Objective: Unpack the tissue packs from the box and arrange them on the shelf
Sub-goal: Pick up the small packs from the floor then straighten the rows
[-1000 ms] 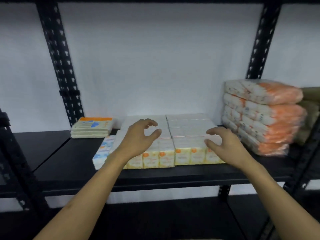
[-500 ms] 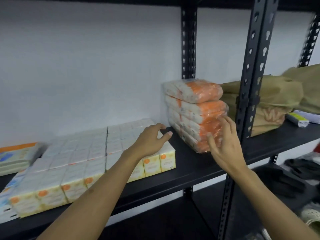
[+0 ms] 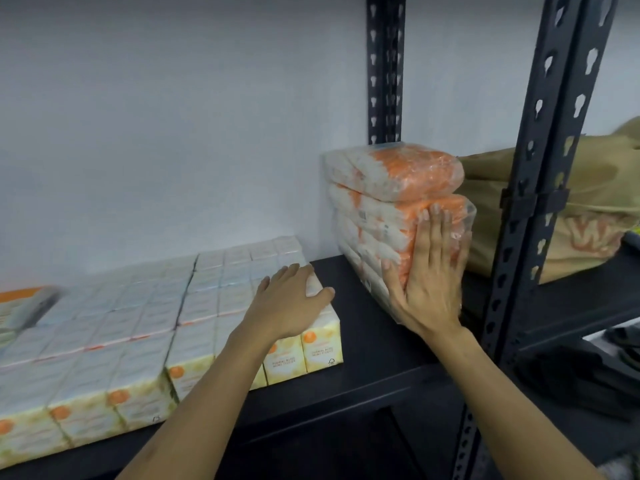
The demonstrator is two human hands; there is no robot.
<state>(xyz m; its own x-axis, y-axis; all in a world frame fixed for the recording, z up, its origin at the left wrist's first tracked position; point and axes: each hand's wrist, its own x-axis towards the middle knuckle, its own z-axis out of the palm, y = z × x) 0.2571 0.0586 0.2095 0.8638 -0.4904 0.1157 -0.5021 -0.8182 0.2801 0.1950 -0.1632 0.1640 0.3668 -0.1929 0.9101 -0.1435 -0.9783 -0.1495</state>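
We count two blocks of yellow-and-white mini tissue packs [image 3: 138, 327] lying side by side on the black metal shelf [image 3: 367, 368], each block a grid of small rectangular packets with an orange dot on the front face, and to their right one stack of orange-and-white tissue bundles [image 3: 388, 188] in clear crinkled plastic (four or five layers, we cannot tell exactly). Our left hand [image 3: 287, 306] rests on the top right corner of the right block, fingers spread and relaxed, gripping nothing. Our right hand [image 3: 429, 271] presses flat against the front end of the stack, fingers straight and pointing up, also holding nothing. Two perforated black steel uprights frame the bay: one post [image 3: 386, 67] stands behind the stack against a plain white wall [image 3: 173, 116], the other [image 3: 554, 168] in front at the right. Beyond it, on the neighbouring shelf, a crumpled brown paper bag [image 3: 588, 216] slumps just beside the stack. At the far left edge an orange-topped flat pack [image 3: 24, 306] shows, blurred.
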